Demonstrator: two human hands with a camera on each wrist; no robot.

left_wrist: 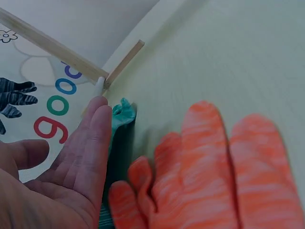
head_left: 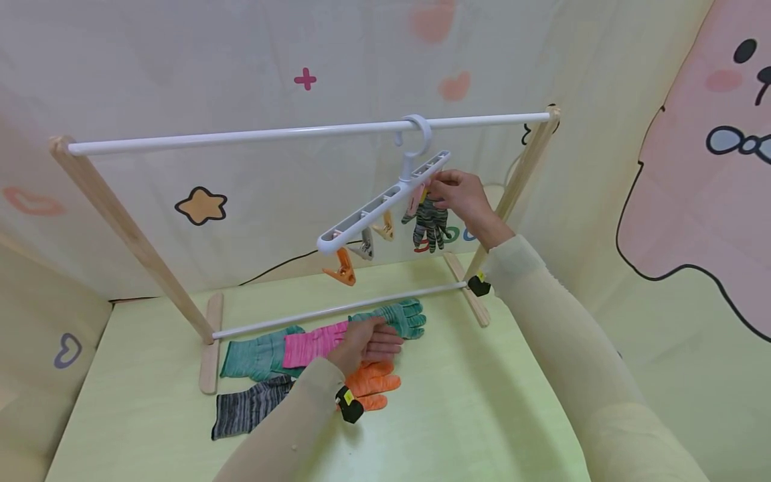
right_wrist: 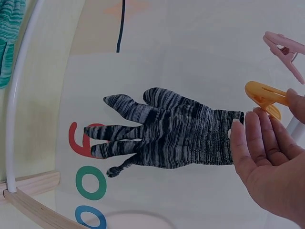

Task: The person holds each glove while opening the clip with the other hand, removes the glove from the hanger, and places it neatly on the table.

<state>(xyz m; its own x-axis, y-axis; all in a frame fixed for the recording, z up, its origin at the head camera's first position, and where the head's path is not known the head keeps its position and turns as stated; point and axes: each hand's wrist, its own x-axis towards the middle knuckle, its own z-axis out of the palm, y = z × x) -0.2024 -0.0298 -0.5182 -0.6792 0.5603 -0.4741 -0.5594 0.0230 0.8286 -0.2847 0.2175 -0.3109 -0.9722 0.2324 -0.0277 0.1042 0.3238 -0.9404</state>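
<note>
My right hand [head_left: 462, 199] pinches a yellow clip [right_wrist: 261, 93] at the far end of a white clip hanger [head_left: 385, 199], thumb on one handle and fingers by the other. A black-and-grey striped glove [right_wrist: 176, 133] hangs fingers down, its cuff right at the clip and fingertips. Low over the table, my left hand [head_left: 364, 343] is held out with straight fingers, palm showing and nothing gripped. Around it lie a pink glove [head_left: 313, 343], green gloves [head_left: 255, 355] [head_left: 409, 317], an orange glove [left_wrist: 205, 176] and a dark striped glove [head_left: 249, 406].
The hanger hooks over the white top bar [head_left: 241, 138] of a wooden-legged rack [head_left: 135, 237]. Orange [head_left: 342, 269], grey [head_left: 365, 246], tan [head_left: 385, 229] and pink [right_wrist: 286, 50] clips dangle from it. A lower bar [head_left: 343, 310] runs behind the gloves, near the printed wall cloth.
</note>
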